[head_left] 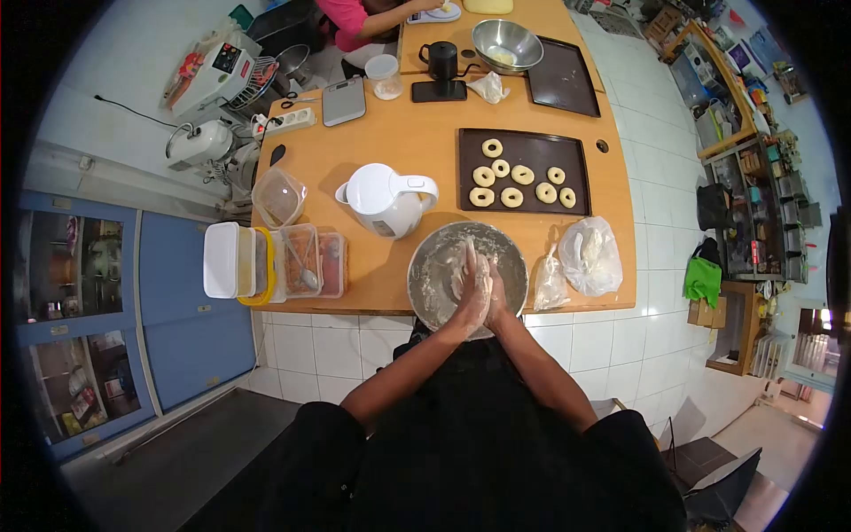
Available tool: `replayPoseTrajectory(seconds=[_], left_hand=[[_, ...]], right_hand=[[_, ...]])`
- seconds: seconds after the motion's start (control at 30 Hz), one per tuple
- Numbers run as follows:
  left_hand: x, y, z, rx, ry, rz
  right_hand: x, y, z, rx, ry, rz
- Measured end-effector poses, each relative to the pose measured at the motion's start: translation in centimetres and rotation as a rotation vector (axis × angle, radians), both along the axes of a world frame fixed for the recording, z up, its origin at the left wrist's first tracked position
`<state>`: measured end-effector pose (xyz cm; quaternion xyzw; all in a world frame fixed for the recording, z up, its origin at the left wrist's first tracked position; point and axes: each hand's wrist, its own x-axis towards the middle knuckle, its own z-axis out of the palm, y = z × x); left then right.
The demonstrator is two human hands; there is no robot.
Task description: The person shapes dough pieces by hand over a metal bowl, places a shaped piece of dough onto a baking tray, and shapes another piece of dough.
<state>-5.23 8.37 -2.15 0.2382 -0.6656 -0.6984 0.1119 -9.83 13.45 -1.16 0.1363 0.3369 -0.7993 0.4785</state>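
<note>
Head view: I'm seeing plastic tubs sitting left, kettle standing just beside the bowl, far-left side. Bowl is surrounding both hands at the near table edge. Left hand, floury, is extending its fingers, pointing far, palm facing right hand; right's fingers are partly hiding, can't tell their grip or anything between. Dough rings are lying on the far-right tray, bags sitting right, nearer right hand.
</note>
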Motion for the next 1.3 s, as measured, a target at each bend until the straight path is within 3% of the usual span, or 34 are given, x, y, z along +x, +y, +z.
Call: replayPoseTrajectory(seconds=[0.1, 0.17, 0.23, 0.27, 0.37, 0.4, 0.43, 0.53, 0.6, 0.67, 0.8, 0.9, 1.0, 1.1, 1.23, 1.27, 1.3], left_hand=[[-2.1, -2.1, 0.9, -0.103, -0.003, 0.160], [-2.4, -2.2, 1.6, -0.168, 0.010, 0.108], [-0.9, -0.9, 1.2, -0.114, 0.072, -0.111], [-0.6, -0.5, -0.1, 0.036, 0.023, -0.142], [-1.4, -0.5, 0.5, 0.281, 0.126, 0.049], [-1.7, -0.9, 0.4, 0.289, 0.141, 0.098], [-2.0, -1.3, 0.2, 0.296, 0.156, 0.146], [-1.8, -2.6, 0.5, 0.071, 0.101, 0.153], [-1.5, -2.2, 1.2, -0.161, 0.043, 0.037], [-0.8, -0.9, 2.6, -0.402, -0.008, -0.147], [-1.0, -1.3, 5.3, -0.783, -0.056, -0.272], [-1.5, -3.2, 4.6, -0.849, -0.096, -0.150], [-1.6, -4.6, 3.1, -0.862, -0.174, -0.059], [-0.7, -4.5, 3.5, -0.912, -0.158, -0.179], [0.5, -2.0, 3.8, -0.680, -0.106, -0.349], [0.6, -1.3, 2.9, -0.552, -0.109, -0.339], [0.5, -1.2, 3.0, -0.265, -0.001, -0.328]], right_hand=[[0.6, -0.8, 1.7, 0.053, 0.335, 0.071], [-0.4, -0.9, 2.9, 0.060, 0.163, 0.020], [-1.3, -0.5, 3.1, 0.078, 0.006, -0.005], [-1.3, -0.9, 3.0, 0.022, -0.039, -0.131], [-1.1, -0.6, 1.8, 0.140, 0.041, 0.036], [-0.3, -1.1, 3.6, 0.118, 0.290, 0.075], [0.5, -1.1, 3.4, 0.142, 0.323, 0.099], [0.7, -0.6, 3.6, 0.114, 0.343, 0.131], [-0.9, -0.7, -0.2, -0.069, 0.231, 0.066], [-0.6, -0.6, 1.6, -0.073, 0.016, -0.096], [0.7, -1.7, 3.6, -0.232, 0.328, -0.210], [1.5, 0.4, 2.4, -0.161, 0.152, 0.051], [2.9, 0.7, 2.9, -0.166, 0.068, 0.009], [2.4, 0.7, 1.5, -0.164, 0.063, -0.030], [0.2, 0.2, 2.6, -0.226, 0.062, -0.161], [-0.2, 0.1, 2.0, -0.120, 0.039, -0.229], [-0.5, 0.1, 1.4, -0.061, 0.108, -0.203]])
